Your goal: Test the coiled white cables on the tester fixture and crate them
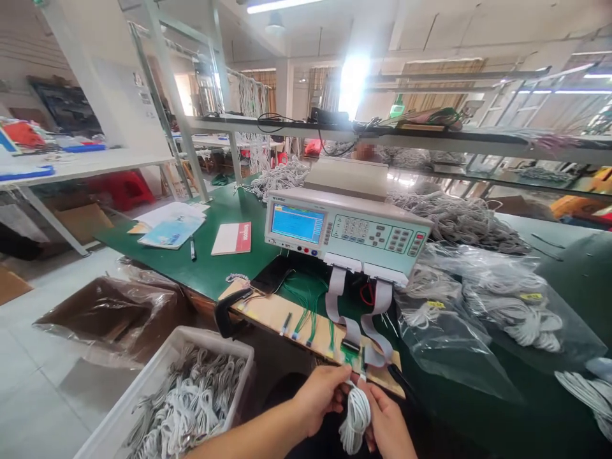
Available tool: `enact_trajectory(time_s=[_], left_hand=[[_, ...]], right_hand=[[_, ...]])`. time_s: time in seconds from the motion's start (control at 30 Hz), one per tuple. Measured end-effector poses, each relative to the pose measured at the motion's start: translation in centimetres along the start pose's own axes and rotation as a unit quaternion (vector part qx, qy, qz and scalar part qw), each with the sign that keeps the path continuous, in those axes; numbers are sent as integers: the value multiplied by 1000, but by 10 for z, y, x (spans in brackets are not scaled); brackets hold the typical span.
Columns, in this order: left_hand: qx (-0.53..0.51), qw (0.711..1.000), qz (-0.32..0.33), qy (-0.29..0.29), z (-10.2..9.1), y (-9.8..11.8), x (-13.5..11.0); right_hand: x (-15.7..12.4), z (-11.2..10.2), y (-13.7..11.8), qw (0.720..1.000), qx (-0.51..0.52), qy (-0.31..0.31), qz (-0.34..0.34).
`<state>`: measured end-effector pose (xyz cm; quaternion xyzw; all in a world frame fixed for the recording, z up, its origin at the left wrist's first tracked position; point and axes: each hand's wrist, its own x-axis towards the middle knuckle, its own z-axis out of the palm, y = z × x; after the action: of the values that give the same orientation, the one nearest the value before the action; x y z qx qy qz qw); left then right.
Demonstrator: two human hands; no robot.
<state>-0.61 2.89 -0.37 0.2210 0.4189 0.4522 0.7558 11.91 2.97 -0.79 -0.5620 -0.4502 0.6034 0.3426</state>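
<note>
Head view, far left first: a plastic-lined cardboard box point(109, 312) is seen on the floor, and just beside it a white bin point(191, 395) heaped with coiled cables, set low against the bench edge, probably so it can be reached from the seat. On the green bench point(215, 268) some papers point(169, 226), a pen point(192, 248) and a red booklet point(233, 238) are laid well back, apart from the hands.

At centre, a tester point(344, 233) with a lit blue screen is angled towards the seat. Grey ribbon leads point(354, 322) are run from its front down to a wooden fixture board point(287, 315) at the bench's near edge, apparently to bring the sockets close to the hands.

Just under that edge, the left hand point(320, 395) is curled shut, thumb and fingers pinched on the top of a white cable coil point(356, 417). The coil hangs between both hands, its upper end raised just below the board's green connector point(351, 354). The right hand point(389, 427) is closed round the coil's other side, seemingly steadying it.

Further right, clear bags point(478, 312) of bundled cables are piled on the bench, with loose grey cables point(459, 220) heaped behind them.
</note>
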Motion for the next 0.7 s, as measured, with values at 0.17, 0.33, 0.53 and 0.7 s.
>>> enact_trajectory(time_s=[0.17, 0.33, 0.53, 0.7], left_hand=[[2, 1000, 14, 22, -1, -5, 1], [-44, 998, 36, 32, 7, -9, -5], [-31, 999, -38, 18, 14, -23, -36], [153, 987, -44, 27, -23, -51, -42]], right_hand=[[3, 5, 3, 1000, 5, -1, -15], [-7, 11, 2, 999, 11, 12, -30], [-41, 14, 14, 999, 18, 29, 8], [-50, 21, 43, 996, -47, -33, 75]])
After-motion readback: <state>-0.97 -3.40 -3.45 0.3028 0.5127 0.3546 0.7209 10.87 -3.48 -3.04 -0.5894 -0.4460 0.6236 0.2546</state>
